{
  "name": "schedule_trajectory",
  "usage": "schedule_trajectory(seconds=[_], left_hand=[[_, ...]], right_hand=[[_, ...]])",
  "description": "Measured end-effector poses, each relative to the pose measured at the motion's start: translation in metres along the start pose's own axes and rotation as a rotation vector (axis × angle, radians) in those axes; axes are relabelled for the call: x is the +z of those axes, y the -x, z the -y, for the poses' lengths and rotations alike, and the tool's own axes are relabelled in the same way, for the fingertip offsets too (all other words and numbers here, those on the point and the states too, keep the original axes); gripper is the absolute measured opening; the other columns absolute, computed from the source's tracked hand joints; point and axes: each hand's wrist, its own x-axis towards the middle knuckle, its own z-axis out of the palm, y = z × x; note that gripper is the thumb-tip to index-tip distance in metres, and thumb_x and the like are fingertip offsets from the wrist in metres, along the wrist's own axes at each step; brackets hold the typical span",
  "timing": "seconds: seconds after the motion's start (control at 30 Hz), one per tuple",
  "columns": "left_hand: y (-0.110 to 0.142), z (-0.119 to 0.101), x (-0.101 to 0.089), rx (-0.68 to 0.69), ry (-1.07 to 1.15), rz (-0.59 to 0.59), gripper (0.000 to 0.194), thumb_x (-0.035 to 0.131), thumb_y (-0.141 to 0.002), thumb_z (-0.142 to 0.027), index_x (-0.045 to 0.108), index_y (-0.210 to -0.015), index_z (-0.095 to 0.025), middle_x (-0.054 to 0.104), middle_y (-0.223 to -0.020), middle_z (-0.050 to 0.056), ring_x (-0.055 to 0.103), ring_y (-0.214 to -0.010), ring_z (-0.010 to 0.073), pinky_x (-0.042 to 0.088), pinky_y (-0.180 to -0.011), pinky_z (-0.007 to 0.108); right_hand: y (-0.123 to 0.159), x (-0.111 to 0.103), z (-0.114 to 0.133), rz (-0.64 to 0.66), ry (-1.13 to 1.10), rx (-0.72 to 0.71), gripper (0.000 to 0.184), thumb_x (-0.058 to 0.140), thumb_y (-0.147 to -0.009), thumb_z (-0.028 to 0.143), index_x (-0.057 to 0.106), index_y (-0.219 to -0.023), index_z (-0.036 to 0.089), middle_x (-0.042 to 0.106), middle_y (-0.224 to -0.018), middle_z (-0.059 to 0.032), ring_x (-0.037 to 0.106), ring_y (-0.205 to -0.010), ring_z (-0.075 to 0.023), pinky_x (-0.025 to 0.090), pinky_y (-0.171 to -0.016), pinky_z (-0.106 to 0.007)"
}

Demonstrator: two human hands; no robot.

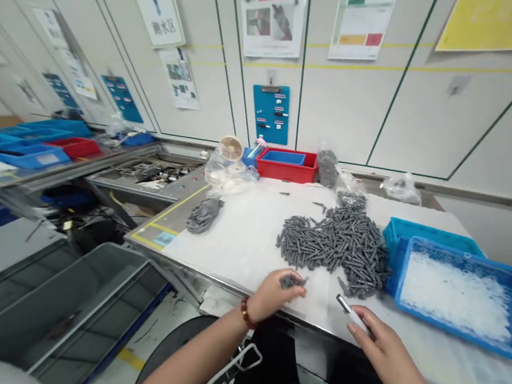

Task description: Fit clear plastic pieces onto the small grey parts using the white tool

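Note:
My left hand [274,294] is closed around a few small grey plastic pins [293,279] at the near edge of the white-covered table [241,239]; a red bead bracelet [247,313] circles its wrist. My right hand [375,341] pinches a thin white and silver pen-like tool [350,308], its tip pointing up-left. Just beyond both hands lies a big heap of the same grey pins [338,241].
A blue bin [465,299] with white material sits at the right, on another blue bin. At the back are a red tray [286,166], a small fan [231,148], plastic bags and a grey glove [204,215]. Left of the table: a metal machine bed and blue trays.

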Motion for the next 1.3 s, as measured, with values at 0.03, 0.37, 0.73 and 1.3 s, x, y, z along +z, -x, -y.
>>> schedule_trajectory(seconds=[0.03,0.37,0.73,1.3], left_hand=[[0.005,0.000,0.007,0.020,-0.020,0.035,0.017,0.071,-0.060,-0.026,0.063,-0.070,-0.015,0.067,-0.067,0.002,0.056,-0.058,0.0120,0.046,-0.060,0.023],[-0.025,0.015,0.009,0.204,-0.279,0.027,0.016,0.064,-0.072,-0.032,0.068,-0.079,-0.017,0.069,-0.081,0.007,0.062,-0.078,0.0184,0.048,-0.075,0.028],[-0.070,0.021,-0.048,0.120,-0.535,-0.253,0.017,0.053,-0.076,-0.029,0.062,-0.082,-0.016,0.067,-0.084,0.007,0.061,-0.074,0.0184,0.047,-0.073,0.031],[-0.084,0.037,-0.080,0.099,-0.956,-0.262,0.016,0.051,-0.079,-0.025,0.065,-0.083,-0.020,0.067,-0.087,0.005,0.061,-0.085,0.0211,0.045,-0.077,0.030]], right_hand=[[-0.002,0.003,0.005,-0.019,-0.024,-0.021,0.037,0.041,-0.084,0.049,0.053,-0.104,0.020,0.065,-0.098,-0.0066,0.060,-0.088,-0.0227,0.048,-0.072,-0.028],[-0.003,0.001,-0.003,-0.145,-0.058,0.029,0.037,0.039,-0.085,0.044,0.053,-0.107,0.019,0.061,-0.082,-0.0051,0.058,-0.071,-0.0189,0.047,-0.066,-0.027],[0.014,-0.011,-0.017,-0.084,-0.012,0.082,0.029,0.034,-0.088,0.042,0.051,-0.098,0.020,0.051,-0.067,0.0014,0.050,-0.061,-0.0159,0.040,-0.058,-0.025],[0.002,-0.005,-0.006,0.029,0.024,0.072,0.028,0.038,-0.088,0.038,0.053,-0.105,0.021,0.062,-0.086,-0.0031,0.057,-0.075,-0.0193,0.044,-0.068,-0.029]])
